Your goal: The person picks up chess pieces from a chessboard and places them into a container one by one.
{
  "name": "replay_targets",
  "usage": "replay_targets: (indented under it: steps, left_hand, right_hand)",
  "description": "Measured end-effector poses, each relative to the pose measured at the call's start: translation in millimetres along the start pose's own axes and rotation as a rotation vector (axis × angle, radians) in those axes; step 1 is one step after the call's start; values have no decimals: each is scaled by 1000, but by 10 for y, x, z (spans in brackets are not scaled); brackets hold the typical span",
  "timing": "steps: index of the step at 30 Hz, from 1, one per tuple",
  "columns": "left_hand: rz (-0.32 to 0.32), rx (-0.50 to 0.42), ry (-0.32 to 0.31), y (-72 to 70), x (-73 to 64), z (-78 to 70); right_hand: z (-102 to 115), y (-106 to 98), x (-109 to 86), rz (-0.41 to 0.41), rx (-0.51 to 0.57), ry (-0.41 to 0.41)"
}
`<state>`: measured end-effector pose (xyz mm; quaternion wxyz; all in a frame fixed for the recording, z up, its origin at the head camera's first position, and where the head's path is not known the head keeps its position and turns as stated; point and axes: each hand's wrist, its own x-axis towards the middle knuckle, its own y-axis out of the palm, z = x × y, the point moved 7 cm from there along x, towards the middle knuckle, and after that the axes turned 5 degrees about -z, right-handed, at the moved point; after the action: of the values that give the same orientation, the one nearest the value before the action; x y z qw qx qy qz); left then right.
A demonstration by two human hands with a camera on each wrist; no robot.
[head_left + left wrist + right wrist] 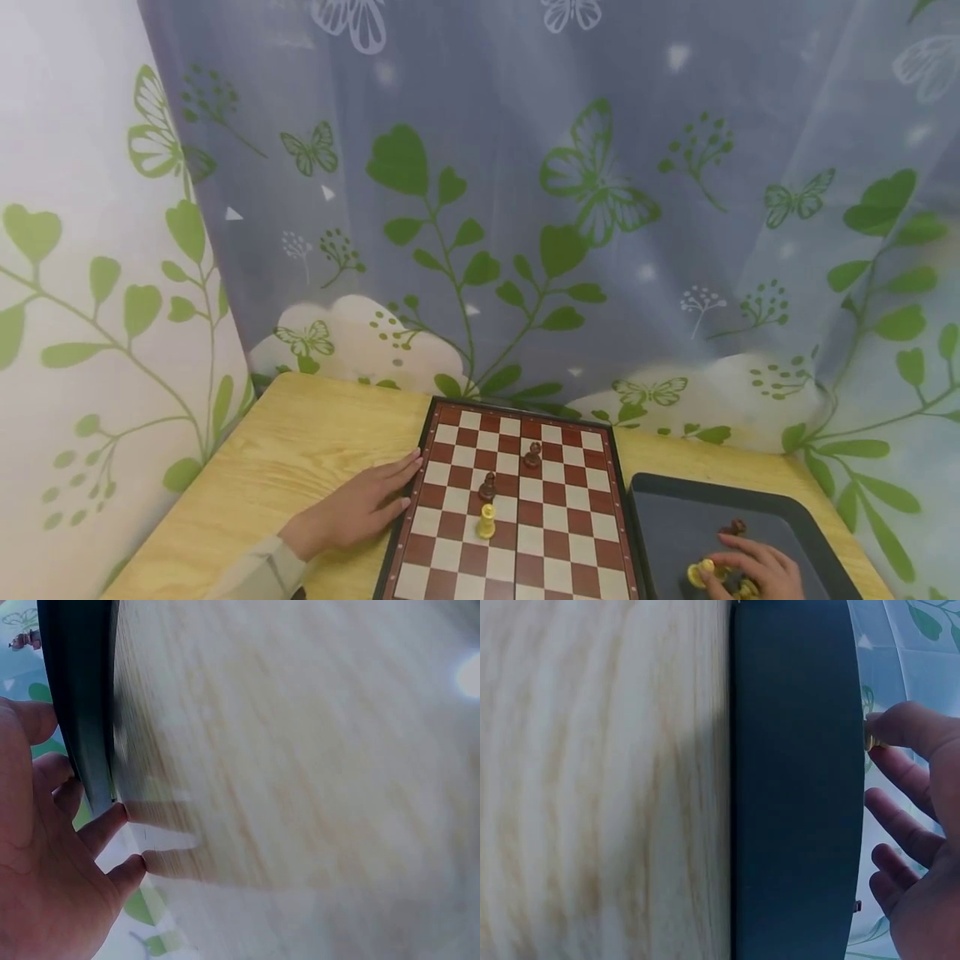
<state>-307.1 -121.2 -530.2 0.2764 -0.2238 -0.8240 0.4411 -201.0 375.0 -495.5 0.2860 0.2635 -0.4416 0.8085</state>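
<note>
With its fingers extended, my left hand [356,508] touches the left edge of the red-and-white chessboard [465,554]. The left wrist view shows its fingertips along the board's dark side [86,697]. A yellow rook [487,522] stands on the board, close behind it a dark brown chess piece [488,487], and farther back another dark brown piece [532,455]. Over the dark tray [667,508], my right hand [761,569] pinches a yellow chess piece [871,736] between thumb and index finger; its exact kind is hidden.
Other yellow pieces [746,590] lie in the tray under the right hand, partly hidden. A dark brown piece [735,527] lies behind that hand. The wooden table [337,417] meets a patterned curtain [495,208] at the back.
</note>
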Motion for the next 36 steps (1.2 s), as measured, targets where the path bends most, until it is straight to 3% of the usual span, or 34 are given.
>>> replay_targets:
  steps: [4,8,12,20,24,28,33,36]
  left_hand:
    - [0,12,1,19,9,11]
    - [0,11,-1,4,9,12]
    - [-2,4,-12,-29,7,7]
    - [0,5,2,-4,9,6]
    - [4,5,1,9,11,4]
    - [15,4,-17,6,12,19]
    - [4,6,-5,-14,14,1]
    - [-1,-5,-1,-13,17,-10]
  right_hand:
    - [-48,-18,11,-24,-35,-57]
    - [-62,-2,26,8,-60,-92]
    - [-7,9,59,29,-12,-132]
    - [276,0,85,21,127,-193]
    - [508,104,68,53,183,-217]
    - [778,305,15,215,173,-140]
    - [1022,597,-96,581,256,94]
    - [1174,741,-149,730,336,117]
